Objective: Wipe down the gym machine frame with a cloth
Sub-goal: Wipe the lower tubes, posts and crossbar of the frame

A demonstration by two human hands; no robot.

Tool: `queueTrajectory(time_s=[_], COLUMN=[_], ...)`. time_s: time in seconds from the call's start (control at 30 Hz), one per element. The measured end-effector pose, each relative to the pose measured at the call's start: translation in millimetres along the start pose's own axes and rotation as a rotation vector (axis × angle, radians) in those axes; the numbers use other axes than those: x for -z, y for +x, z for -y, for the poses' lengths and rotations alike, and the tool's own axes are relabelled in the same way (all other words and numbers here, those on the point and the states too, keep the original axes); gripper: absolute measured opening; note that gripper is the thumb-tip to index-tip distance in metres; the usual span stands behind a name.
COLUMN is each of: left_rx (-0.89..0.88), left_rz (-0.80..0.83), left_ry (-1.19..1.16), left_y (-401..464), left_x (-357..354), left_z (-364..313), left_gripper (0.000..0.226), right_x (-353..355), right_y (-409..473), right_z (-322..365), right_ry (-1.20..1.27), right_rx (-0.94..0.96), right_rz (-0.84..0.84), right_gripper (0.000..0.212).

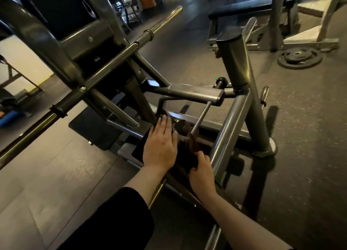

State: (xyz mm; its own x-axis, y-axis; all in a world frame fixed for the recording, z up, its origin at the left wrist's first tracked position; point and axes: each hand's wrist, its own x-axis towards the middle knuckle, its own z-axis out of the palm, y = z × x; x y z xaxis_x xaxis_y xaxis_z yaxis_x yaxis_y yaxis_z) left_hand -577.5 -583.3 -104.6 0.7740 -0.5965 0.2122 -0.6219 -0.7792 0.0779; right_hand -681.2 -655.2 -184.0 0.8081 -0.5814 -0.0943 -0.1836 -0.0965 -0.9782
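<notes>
Nearest the camera, two forearms reach down into the low part of the machine frame (228, 129). The right hand (201, 170) has its fingers curled, pinching the near edge of a dark cloth (185, 156), probably to keep it taut and stop it sliding off the metal. The left hand (159, 143) lies flat, fingers straight and together, pressing the cloth's far side down against a low crossbar; an open palm spreads pressure over a wide patch, which suits wiping. The cloth itself sits between the two hands, draped over the lower frame members (its full outline is hard to tell against the dark metal).

Just beyond the fingertips a short frame arm (187, 94) crosses the view, and a thick capped post (236, 62) rises to the right, leaning away. To the left a long bar (105, 67) runs diagonally across the view.

Farther off, on the rubber floor (300, 118), a weight plate (299, 58) lies flat, well apart from the work, and a padded bench (249, 7) stands behind it.

By my judgement the wipe is under way low on the frame, with the upper tubes yet to do.
</notes>
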Motion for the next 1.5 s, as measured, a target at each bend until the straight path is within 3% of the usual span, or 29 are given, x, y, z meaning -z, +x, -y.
queueTrajectory(time_s=[0.1, 0.17, 0.27, 0.47, 0.67, 0.77, 0.83, 0.93, 1.0, 1.13, 1.33, 1.5], left_rx=[-0.005, -0.011, 0.008, 0.099, 0.128, 0.133, 0.127, 0.129, 0.131, 0.114, 0.104, -0.011], left_rz=[0.014, 0.037, 0.02, -0.036, -0.04, -0.048, -0.053, -0.075, -0.098, -0.121, -0.132, -0.178], left_ry=[0.04, 0.076, 0.072, 0.084, 0.096, 0.115, 0.132, 0.136, 0.141, 0.112, 0.172, 0.205], left_y=[0.1, 0.8, -0.2, -3.6, -2.8, -1.6, -1.3, -2.5, -2.8, -3.2, -4.7, -5.6], left_x=[-2.9, -2.8, -1.2, -2.9, -1.1, -1.2, -2.5, -2.8, -4.4, -5.2, -7.5, -9.8], left_z=[1.3, 2.5, -0.4, -6.6, -10.7, -11.3, -11.4, -13.6, -13.4, -12.9, -11.1, -7.5], left_gripper=[0.071, 0.071, 0.07, 0.063, 0.058, 0.059, 0.058, 0.055, 0.054, 0.048, 0.048, 0.044], right_x=[2.3, -0.3, -9.5, -3.4, -14.2, -10.3, -3.3, -5.0, -13.8, -27.4, -8.3, -5.4], right_y=[10.2, 23.1, 42.6, 48.9, 82.2, 92.2, 97.3, 110.2, 123.7, 140.3, 96.3, 27.4], right_z=[5.1, 23.6, 29.0, -24.4, 22.8, 13.3, -3.2, -7.9, 11.6, 56.0, 7.8, -90.2], right_ry=[0.352, 0.498, 0.349, 0.228, 0.376, 0.409, 0.301, 0.192, 0.255, 0.437, 0.347, 0.014], right_rx=[-0.071, 0.044, 0.192, -0.166, 0.012, -0.02, -0.073, -0.167, -0.158, -0.003, 0.108, 0.085], right_rz=[0.072, 0.122, 0.173, 0.15, 0.306, 0.385, 0.42, 0.481, 0.566, 0.688, 0.452, 0.324], right_gripper=[0.02, 0.02, 0.032, 0.023, 0.022, 0.022, 0.021, 0.036, 0.04, 0.028, 0.025, 0.053])
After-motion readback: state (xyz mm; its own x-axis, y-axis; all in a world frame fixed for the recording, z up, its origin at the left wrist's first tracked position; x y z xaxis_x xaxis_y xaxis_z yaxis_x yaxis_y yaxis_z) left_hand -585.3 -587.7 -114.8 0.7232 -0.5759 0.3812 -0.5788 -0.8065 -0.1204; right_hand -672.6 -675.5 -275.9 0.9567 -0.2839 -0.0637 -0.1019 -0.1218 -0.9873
